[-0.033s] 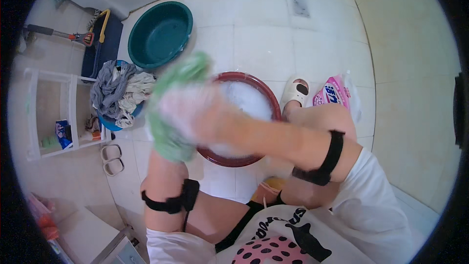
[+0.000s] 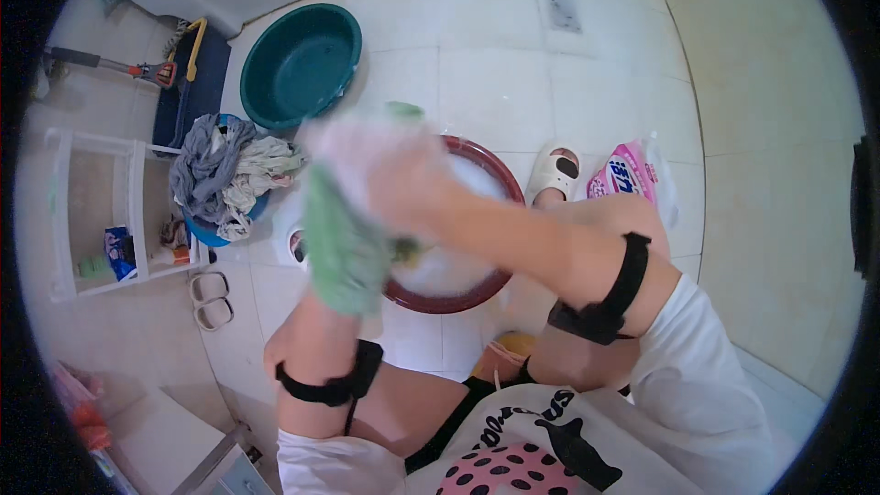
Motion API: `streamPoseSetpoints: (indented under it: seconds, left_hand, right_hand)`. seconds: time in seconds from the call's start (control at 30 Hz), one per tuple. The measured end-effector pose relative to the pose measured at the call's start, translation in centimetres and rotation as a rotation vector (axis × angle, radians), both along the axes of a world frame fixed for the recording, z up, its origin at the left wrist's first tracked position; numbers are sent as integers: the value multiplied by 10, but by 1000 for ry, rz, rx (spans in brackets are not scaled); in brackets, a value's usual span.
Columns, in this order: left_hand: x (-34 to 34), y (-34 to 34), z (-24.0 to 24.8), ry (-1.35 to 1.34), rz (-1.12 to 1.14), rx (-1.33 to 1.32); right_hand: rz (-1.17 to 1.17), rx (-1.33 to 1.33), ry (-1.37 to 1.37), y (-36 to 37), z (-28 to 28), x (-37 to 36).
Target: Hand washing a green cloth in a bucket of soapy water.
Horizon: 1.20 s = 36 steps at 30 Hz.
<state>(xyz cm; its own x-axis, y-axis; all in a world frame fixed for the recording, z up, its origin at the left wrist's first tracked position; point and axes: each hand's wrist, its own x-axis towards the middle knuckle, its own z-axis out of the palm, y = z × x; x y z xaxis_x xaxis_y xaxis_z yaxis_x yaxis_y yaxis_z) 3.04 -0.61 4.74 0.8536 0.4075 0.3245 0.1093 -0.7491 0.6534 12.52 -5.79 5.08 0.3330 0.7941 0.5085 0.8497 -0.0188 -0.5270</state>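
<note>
A green cloth (image 2: 344, 247), blurred by motion, hangs over the left side of a dark red basin (image 2: 500, 179) that holds white suds. My right hand (image 2: 380, 160), smeared and whitish as if foamy, grips the cloth. A bit of green also shows past its far side. From below, my left forearm (image 2: 325, 330) reaches up to the cloth, which covers the hand, so its fingers are hidden. Inside the basin, beside the cloth, a small yellowish-green patch (image 2: 405, 250) shows; I cannot make out what it is.
A green tub (image 2: 302, 69) stands beyond the basin. To the left, grey and pale clothes (image 2: 215, 165) heap over a blue basin (image 2: 211, 231), near a white shelf (image 2: 137, 211) and slippers (image 2: 211, 298). A pink-and-white packet (image 2: 628, 170) lies right of my sandal (image 2: 553, 170).
My right hand has shifted a little across the cloth. The cloth has changed shape and swung slightly right and nearer, uncovering my left sandal and the yellowish-green patch.
</note>
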Motion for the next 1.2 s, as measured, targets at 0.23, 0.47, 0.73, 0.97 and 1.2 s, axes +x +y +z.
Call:
streamPoseSetpoints:
  seconds: [0.23, 0.47, 0.73, 0.97, 1.2]
  left_hand:
    - [-9, 7, -3, 10, -55, -54]
    - [6, -18, -3, 85, -60, 241]
    - [-3, -12, 3, 24, -3, 125]
    - [-11, 6, -5, -44, 115, 7]
    - [-2, -46, -6, 49, 19, 258]
  right_hand:
    - [599, -258, 179, -32, 49, -25]
    - [-103, -236, -83, -2, 22, 23]
    - [302, 29, 13, -19, 14, -4]
    - [186, 183, -182, -26, 30, -15]
    - [-285, -288, -192, 1, -3, 80]
